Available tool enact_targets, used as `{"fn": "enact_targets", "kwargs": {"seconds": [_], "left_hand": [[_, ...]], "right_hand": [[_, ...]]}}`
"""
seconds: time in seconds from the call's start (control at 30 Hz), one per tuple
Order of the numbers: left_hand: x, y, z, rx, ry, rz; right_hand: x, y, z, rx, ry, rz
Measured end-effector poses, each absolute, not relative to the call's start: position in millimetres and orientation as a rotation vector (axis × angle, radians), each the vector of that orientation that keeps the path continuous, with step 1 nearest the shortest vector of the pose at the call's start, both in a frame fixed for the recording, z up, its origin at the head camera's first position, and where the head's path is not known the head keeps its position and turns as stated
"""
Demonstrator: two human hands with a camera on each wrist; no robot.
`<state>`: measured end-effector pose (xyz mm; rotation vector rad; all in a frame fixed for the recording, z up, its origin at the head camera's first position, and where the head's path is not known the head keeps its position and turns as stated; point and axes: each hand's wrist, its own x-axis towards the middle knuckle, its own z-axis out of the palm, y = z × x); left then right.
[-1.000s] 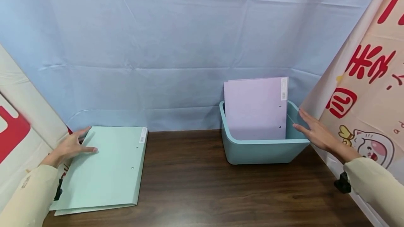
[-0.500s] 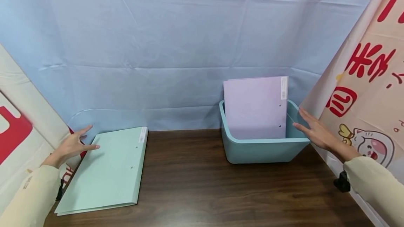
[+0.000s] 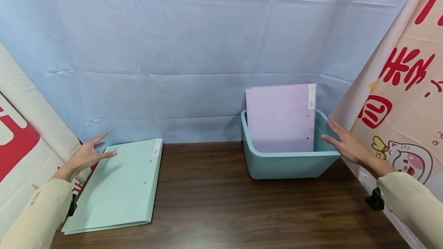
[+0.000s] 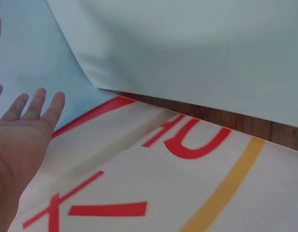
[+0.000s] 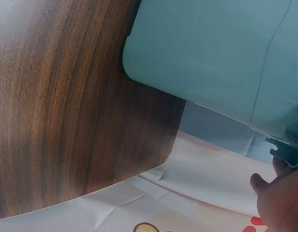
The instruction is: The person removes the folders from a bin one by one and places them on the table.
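Note:
A mint-green file binder [image 3: 117, 187] lies flat at the left of the table, a white label at its far right corner. My left hand [image 3: 85, 156] is over its far left corner, thumb and fingers spread, holding nothing. In the left wrist view, the palm and extended fingers of this left hand [image 4: 25, 130] show beside the pale binder cover [image 4: 197, 58]. At the right stands a blue-green plastic bin [image 3: 287, 166] with lilac binders [image 3: 280, 120] upright inside. My right hand [image 3: 349, 147] holds the bin's right rim, thumb on the inner side and fingers outside.
The dark wood table [image 3: 207, 195] stretches between binder and bin. A blue cloth [image 3: 194, 57] hangs behind. Printed cloths close off the left side [image 3: 20, 137] and the right side [image 3: 408, 99], the right one near my right forearm.
My left hand has drawn off the mint binder and shifted slightly up and right, fingers spread. The binder's upper cover has settled lower. The right hand and bin stay put.

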<state>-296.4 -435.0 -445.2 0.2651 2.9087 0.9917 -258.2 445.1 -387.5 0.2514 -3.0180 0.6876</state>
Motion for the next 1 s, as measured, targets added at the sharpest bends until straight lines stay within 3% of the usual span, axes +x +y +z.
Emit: {"fn": "enact_targets", "kwargs": {"seconds": [1.0], "left_hand": [[-299,-393,-425,0.335,2.854,1.15]], "right_hand": [[-259,446,-386,0.25,-3.022,0.71]]}}
